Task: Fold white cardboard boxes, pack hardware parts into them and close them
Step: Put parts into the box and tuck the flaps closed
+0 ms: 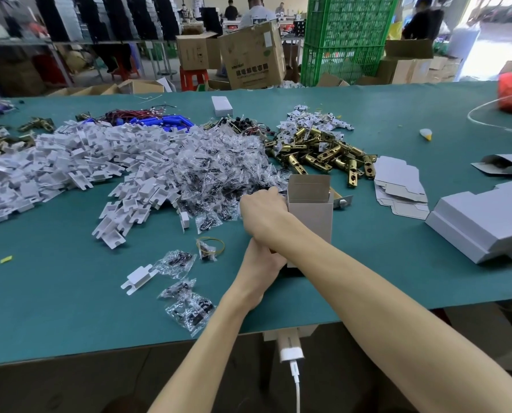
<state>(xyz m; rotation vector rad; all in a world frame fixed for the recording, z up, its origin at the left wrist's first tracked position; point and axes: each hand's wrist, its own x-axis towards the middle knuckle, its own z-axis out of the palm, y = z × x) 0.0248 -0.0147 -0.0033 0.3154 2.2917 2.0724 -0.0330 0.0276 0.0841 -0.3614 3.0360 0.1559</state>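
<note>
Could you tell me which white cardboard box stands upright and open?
The white cardboard box the left hand holds; the small far white box lies closed, the cardboard blanks lie flat.

A teal-covered surface [70,308] extends under and around the left hand [262,260] and right hand [262,208]. Directly beyond them stand brown cartons [253,55] and a red stool [193,79]. Beyond and to the right rises a stack of green crates [347,34], with a bright daylit opening [493,34] further right. Beyond and to the left, racks [105,16] hold dark items. People [232,8] stand at the rear.
</note>
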